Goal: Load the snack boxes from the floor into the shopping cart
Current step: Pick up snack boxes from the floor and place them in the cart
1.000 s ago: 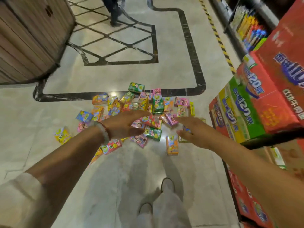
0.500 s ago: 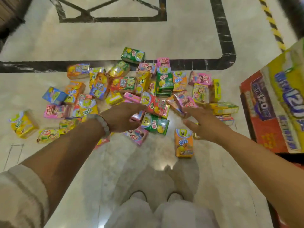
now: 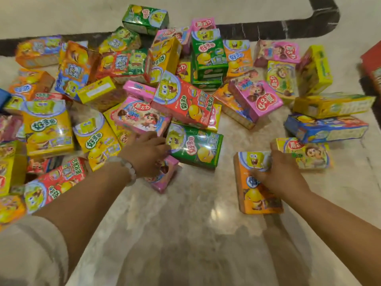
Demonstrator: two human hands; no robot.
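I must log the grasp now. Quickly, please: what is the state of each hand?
Left hand: fingers curled among the boxes, over a pink box; a grip cannot be told.
Right hand: closing on the orange box, which lies on the floor.

Dozens of small, glossy snack boxes [image 3: 144,83] lie jumbled on the pale marble floor [image 3: 195,234], many overlapping or leaning on each other. They come in orange, yellow, green, red, pink and blue, printed with cartoon characters. An orange box [image 3: 250,195] lies flat at the near edge, apart from the heap. A green box [image 3: 195,147] lies flat beside it, towards the middle, with a red box [image 3: 183,100] tilted above it. A small pink box [image 3: 165,176] sits at the front. Long yellow [image 3: 334,104] and blue [image 3: 325,126] boxes lie on their sides at right.
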